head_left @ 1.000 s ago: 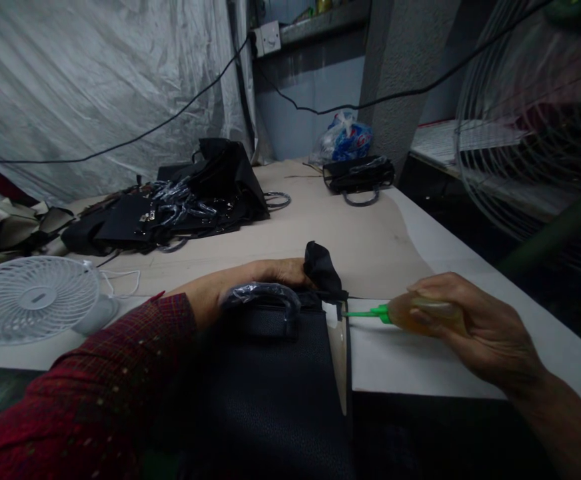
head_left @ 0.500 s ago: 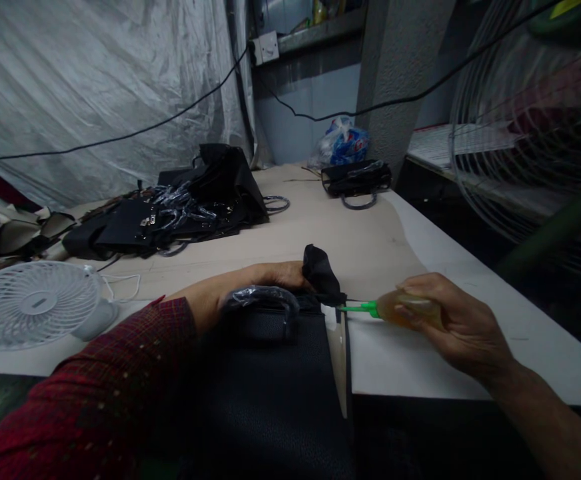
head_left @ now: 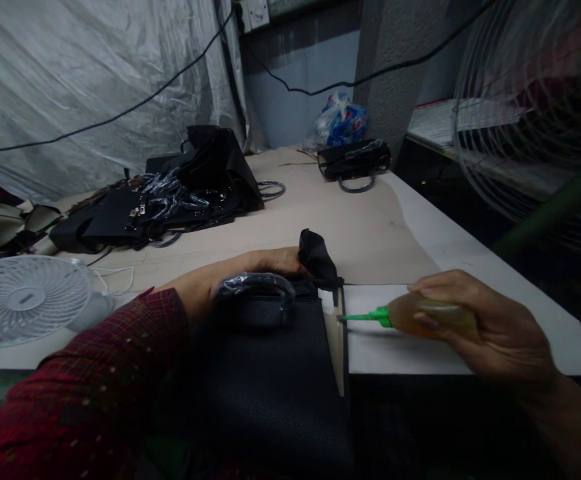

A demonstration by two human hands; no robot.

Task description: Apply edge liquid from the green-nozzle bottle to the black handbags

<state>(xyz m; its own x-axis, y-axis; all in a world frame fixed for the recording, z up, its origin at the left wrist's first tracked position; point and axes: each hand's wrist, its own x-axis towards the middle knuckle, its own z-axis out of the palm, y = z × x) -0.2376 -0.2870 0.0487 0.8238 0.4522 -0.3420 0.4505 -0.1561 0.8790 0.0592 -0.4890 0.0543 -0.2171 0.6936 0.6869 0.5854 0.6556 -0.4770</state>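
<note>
A black handbag [head_left: 270,373] stands at the table's front edge, its curved handle [head_left: 258,283] wrapped in clear plastic. Along its right side the edge gapes, showing a pale beige inner strip [head_left: 337,343]. My left hand [head_left: 285,261] reaches behind the handle and grips the bag's top by a raised black flap [head_left: 316,257]; most of its fingers are hidden. My right hand [head_left: 475,327] is wrapped round a squeeze bottle [head_left: 428,317] of amber liquid, held on its side. The bottle's thin green nozzle [head_left: 365,317] points left, its tip at the pale strip.
A heap of black handbags [head_left: 185,187] lies at the back left, and another black bag [head_left: 353,160] at the back right. A small white fan [head_left: 28,297] stands at left; a large caged fan [head_left: 520,127] is at right. A knotted plastic bag [head_left: 340,120] sits behind.
My right hand has drawn the bottle back to the right, and the nozzle tip has slid a little down the strip toward me. My left hand keeps its place on the handbag. The view has tilted downward.
</note>
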